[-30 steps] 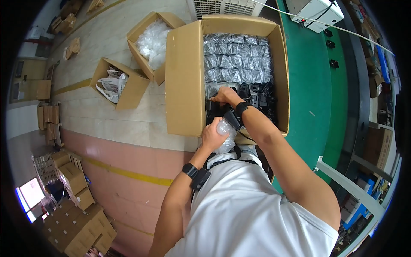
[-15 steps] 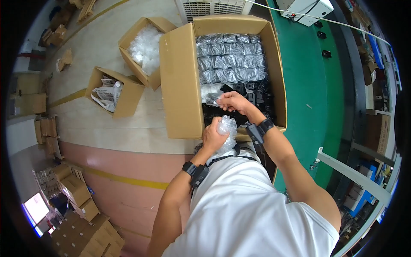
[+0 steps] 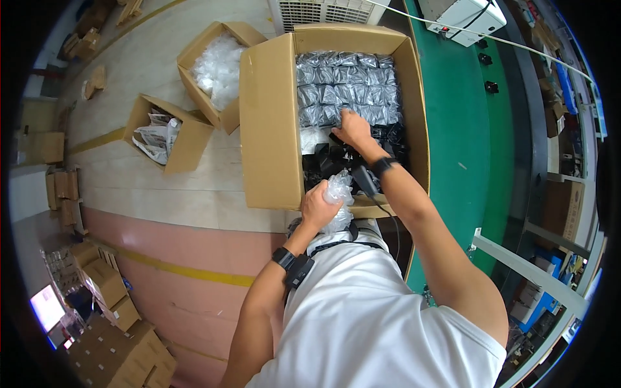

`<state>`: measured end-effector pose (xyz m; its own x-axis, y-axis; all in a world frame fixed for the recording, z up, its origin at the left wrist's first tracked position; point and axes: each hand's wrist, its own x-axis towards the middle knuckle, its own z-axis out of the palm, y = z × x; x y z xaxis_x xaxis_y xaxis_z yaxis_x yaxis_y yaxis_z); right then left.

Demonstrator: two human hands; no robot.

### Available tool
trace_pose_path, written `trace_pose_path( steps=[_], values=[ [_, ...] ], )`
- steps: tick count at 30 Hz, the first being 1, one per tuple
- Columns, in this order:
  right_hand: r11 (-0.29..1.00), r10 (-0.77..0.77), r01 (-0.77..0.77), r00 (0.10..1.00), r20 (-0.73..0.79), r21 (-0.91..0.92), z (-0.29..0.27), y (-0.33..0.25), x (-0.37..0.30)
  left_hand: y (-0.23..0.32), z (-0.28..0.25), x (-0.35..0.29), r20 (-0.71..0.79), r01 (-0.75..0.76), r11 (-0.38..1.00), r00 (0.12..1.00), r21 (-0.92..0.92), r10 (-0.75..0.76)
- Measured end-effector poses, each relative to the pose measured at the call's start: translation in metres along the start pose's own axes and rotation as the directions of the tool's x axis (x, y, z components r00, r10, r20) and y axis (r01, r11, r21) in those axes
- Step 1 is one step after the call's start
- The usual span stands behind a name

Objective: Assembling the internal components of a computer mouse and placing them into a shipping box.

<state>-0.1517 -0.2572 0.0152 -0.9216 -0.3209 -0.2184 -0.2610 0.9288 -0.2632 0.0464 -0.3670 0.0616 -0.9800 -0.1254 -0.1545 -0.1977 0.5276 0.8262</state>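
Observation:
A bunch of clear plastic bags [image 3: 337, 194] is gripped in my left hand [image 3: 318, 205], close to my waist at the near edge of a large open cardboard box [image 3: 272, 123]. My right hand [image 3: 354, 130] is inside the box with its fingers curled against the nearest row of bagged parts [image 3: 349, 94]. What those fingers hold, if anything, is hidden beneath them. Loose black plastic parts [image 3: 323, 160] lie in the near part of the box, below my right hand. White wrapping [image 3: 312, 140] shows at the box's left inner side. Each wrist wears a black strapped device.
On the left stand a carton of clear plastic bags [image 3: 220, 68] and a smaller carton of papers [image 3: 158, 139]. A green worktop [image 3: 453, 149] runs along the right, bearing a white machine [image 3: 464, 19] and small black parts [image 3: 486, 59]. Beyond the box is a white crate [image 3: 323, 14].
My right hand has moved up and slightly right, from the clear bag at the box's left to the row of bagged parts. My left hand still holds its bunch, almost unmoved.

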Motion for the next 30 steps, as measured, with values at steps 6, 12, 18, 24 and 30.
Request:
trace_pose_path(
  steps=[6, 12, 18, 24, 30],
  values=[
    [0.986, -0.029, 0.035, 0.999, 0.038, -0.164, 0.039, 0.005, 0.045, 0.000, 0.002, 0.000, 0.027, -0.020, 0.998, 0.999, -0.063, 0.022],
    [0.986, -0.097, 0.093, 0.995, 0.023, 0.138, 0.033, 0.024, 0.034, -0.001, 0.003, 0.000, 0.003, -0.041, 0.996, 0.999, -0.081, 0.042],
    [0.092, -0.203, -0.369, 0.902, 0.380, 0.925, -0.006, 0.035, -0.036, 0.004, 0.003, -0.003, -0.101, -0.098, 0.995, 0.990, -0.023, 0.096],
    [0.415, -0.640, -0.272, 0.592, 0.491, 0.868, -0.013, 0.037, -0.106, 0.008, -0.003, 0.001, -0.052, -0.301, 0.953, 0.952, 0.033, 0.303],
    [0.833, 0.048, -0.135, 0.984, 0.172, 0.537, -0.007, 0.050, -0.024, 0.009, 0.000, 0.003, 0.039, -0.112, 0.993, 0.993, -0.046, 0.114]
  ],
)
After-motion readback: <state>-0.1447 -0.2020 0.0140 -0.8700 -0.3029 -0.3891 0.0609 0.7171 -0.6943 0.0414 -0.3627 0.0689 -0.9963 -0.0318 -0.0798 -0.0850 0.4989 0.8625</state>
